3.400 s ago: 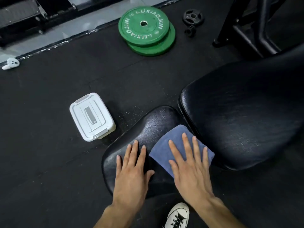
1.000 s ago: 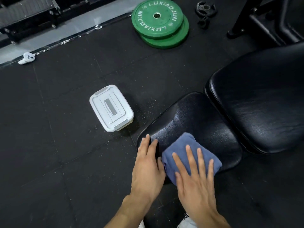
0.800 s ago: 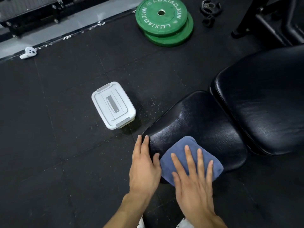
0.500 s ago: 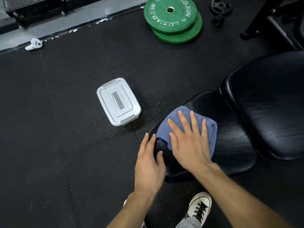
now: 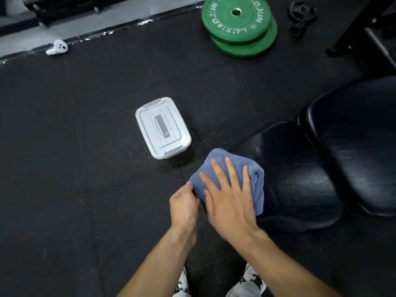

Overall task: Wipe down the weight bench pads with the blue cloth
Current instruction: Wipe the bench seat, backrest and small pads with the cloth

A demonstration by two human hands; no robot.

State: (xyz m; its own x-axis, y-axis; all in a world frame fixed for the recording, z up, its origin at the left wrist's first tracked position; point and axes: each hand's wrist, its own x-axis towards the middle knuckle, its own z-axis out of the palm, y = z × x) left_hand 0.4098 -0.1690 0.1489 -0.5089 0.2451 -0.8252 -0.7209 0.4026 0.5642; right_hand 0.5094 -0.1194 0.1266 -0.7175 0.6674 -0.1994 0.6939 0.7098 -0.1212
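The folded blue cloth (image 5: 255,183) lies over the left end of the small black seat pad (image 5: 293,168). My right hand (image 5: 229,200) presses flat on the cloth, fingers spread. My left hand (image 5: 184,204) sits at the pad's left edge, fingers curled against the cloth's near left corner; whether it pinches the cloth I cannot tell. The larger black back pad (image 5: 355,136) lies to the right, touched by neither hand.
A white lidded plastic box (image 5: 162,127) stands on the black rubber floor just left of the seat pad. Two stacked green weight plates (image 5: 240,24) and small black plates (image 5: 302,13) lie further off. A black frame (image 5: 368,28) stands at top right. My shoes show at the bottom.
My right hand has slid the cloth leftward to the seat pad's left end. My left hand's fingers have curled in against the cloth's corner.
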